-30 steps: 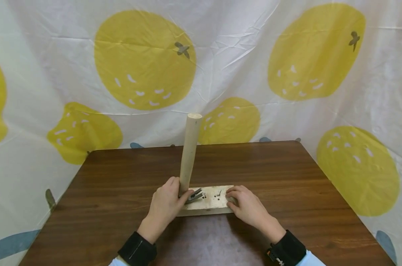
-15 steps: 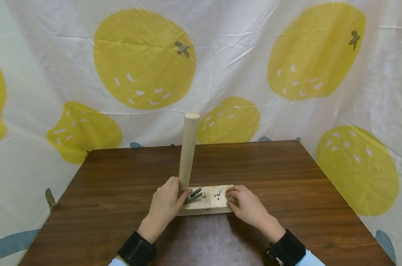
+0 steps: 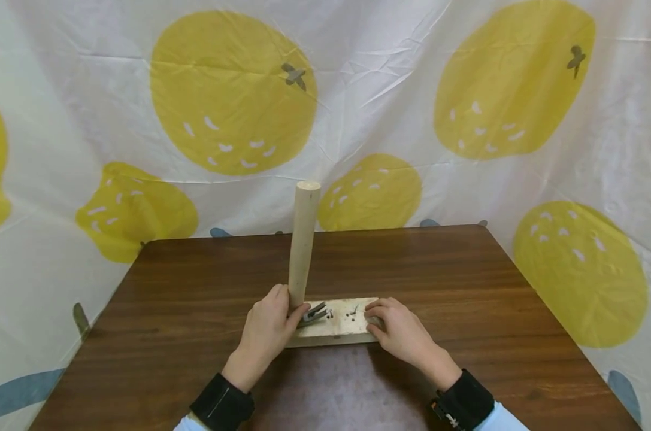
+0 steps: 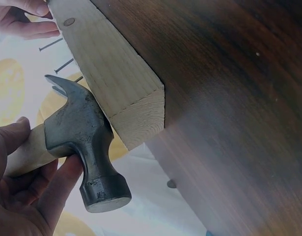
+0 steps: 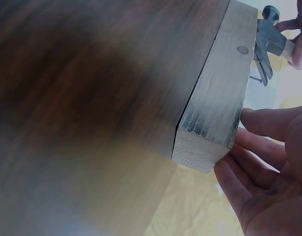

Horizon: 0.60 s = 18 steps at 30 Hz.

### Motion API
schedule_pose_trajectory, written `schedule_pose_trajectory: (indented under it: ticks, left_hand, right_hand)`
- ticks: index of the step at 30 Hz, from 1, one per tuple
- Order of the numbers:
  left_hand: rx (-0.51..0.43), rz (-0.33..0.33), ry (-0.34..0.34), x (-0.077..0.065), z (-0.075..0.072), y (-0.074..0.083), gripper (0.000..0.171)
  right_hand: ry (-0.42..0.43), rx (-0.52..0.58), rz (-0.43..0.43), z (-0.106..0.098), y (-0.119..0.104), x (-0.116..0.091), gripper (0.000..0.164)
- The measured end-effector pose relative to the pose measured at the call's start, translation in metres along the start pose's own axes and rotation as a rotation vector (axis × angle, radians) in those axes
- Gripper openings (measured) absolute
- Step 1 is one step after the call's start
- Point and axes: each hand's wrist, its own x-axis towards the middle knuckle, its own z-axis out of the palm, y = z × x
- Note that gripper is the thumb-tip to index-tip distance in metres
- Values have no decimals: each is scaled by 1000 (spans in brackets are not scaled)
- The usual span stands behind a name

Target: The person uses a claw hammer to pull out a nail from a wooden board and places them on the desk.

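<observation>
A claw hammer [image 3: 305, 239] stands with its pale wooden handle up and its head over the left part of a wooden block [image 3: 338, 340]. My left hand [image 3: 268, 323] grips the handle just above the head, fingers wrapped round it. The dark metal head [image 4: 84, 130] shows in the left wrist view, its claw pointing along the block toward the nails [image 3: 352, 312]. These thin nails stick up from the block's top, some of them bent. At the block's right end, my right hand [image 5: 273, 167] rests loosely bent fingers and thumb on the top.
The block lies on a dark brown wooden table [image 3: 196, 281]. Behind the table hangs a white cloth [image 3: 368, 108] printed with yellow fruit. Black bands [image 3: 223, 402] circle both wrists.
The hammer's handle has tipped slightly to the left in my left hand. My right hand and the block hold their places, and the head view has shifted a little.
</observation>
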Motion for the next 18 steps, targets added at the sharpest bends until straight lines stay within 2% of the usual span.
schedule_pose_trajectory:
  ticks: [18]
  left_hand:
    - [-8, -17, -9, -1, -1, 0, 34]
  right_hand:
    - [-20, 11, 11, -2, -1, 1, 19]
